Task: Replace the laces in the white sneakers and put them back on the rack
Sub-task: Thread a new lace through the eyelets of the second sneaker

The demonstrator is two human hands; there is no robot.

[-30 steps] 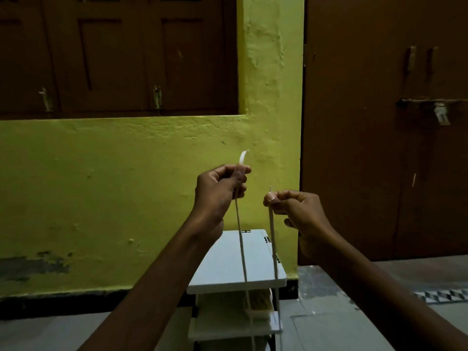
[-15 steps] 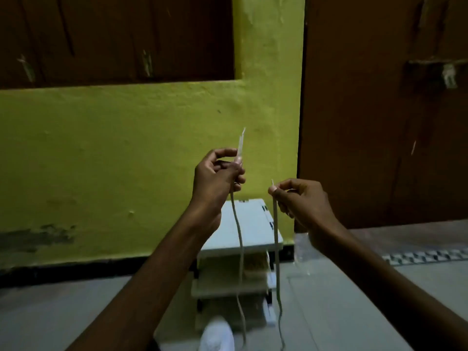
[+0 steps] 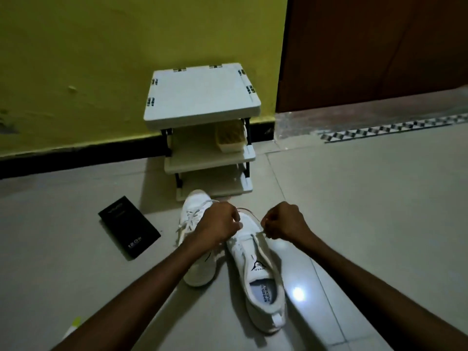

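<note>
Two white sneakers lie on the tiled floor in front of a white three-tier rack (image 3: pixel 202 102). The right sneaker (image 3: pixel 260 282) points away from me with its opening toward me. The left sneaker (image 3: pixel 195 219) is laced and partly hidden under my left forearm. My left hand (image 3: pixel 219 222) and my right hand (image 3: pixel 285 221) hover over the right sneaker's toe end, fingers curled, each pinching an end of the white lace (image 3: pixel 253 239) that runs down to the eyelets.
A black box (image 3: pixel 129 228) lies on the floor left of the sneakers. A tan brush (image 3: pixel 231 139) sits on the rack's middle shelf. Yellow wall behind, brown door (image 3: pixel 374 51) at the right. A bright light spot (image 3: pixel 298 293) shines on the tiles.
My view has tipped down from the wall to the floor. Both hands have dropped from chest height, where they held the lace ends up, to just above the right sneaker.
</note>
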